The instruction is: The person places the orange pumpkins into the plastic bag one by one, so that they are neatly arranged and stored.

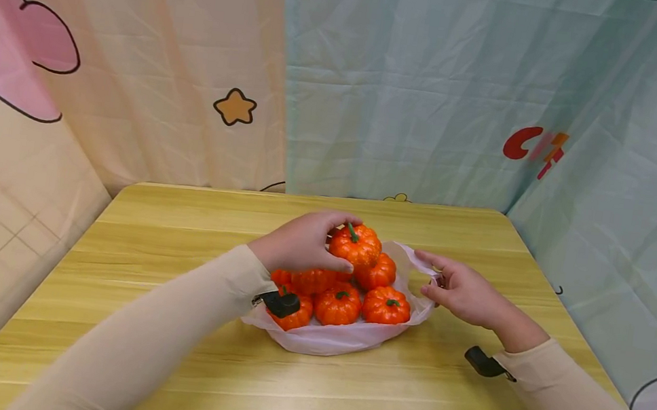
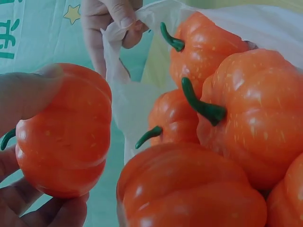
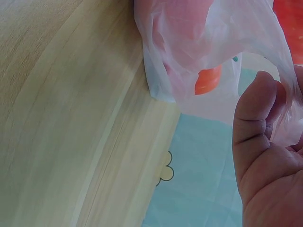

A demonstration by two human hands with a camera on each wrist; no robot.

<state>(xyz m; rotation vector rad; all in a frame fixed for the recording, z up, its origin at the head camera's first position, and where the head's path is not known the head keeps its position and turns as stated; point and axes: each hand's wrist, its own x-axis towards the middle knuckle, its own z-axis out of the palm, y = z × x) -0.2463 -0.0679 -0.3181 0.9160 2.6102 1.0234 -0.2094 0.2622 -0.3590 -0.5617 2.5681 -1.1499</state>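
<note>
A small orange pumpkin [image 1: 359,248] with a green stem is in my left hand [image 1: 304,240], thumb and fingers gripping its sides. In the left wrist view this pumpkin [image 2: 66,137] is apart from the pile beside it. Under it, several similar pumpkins [image 1: 387,306] are heaped in a thin, whitish plastic bag [image 1: 326,346] on the table. My right hand [image 1: 471,296] pinches the bag's right rim between thumb and fingers. In the right wrist view the film [image 3: 284,75] stretches from the right hand [image 3: 270,175]. The left hand and sleeve partly hide the pumpkins at the left.
The wooden table [image 1: 208,382] extends around the bag on every side. Printed curtains [image 1: 392,90] stand behind the table and along both sides. A black wrist device [image 1: 282,304] is on the left wrist and another [image 1: 483,362] on the right.
</note>
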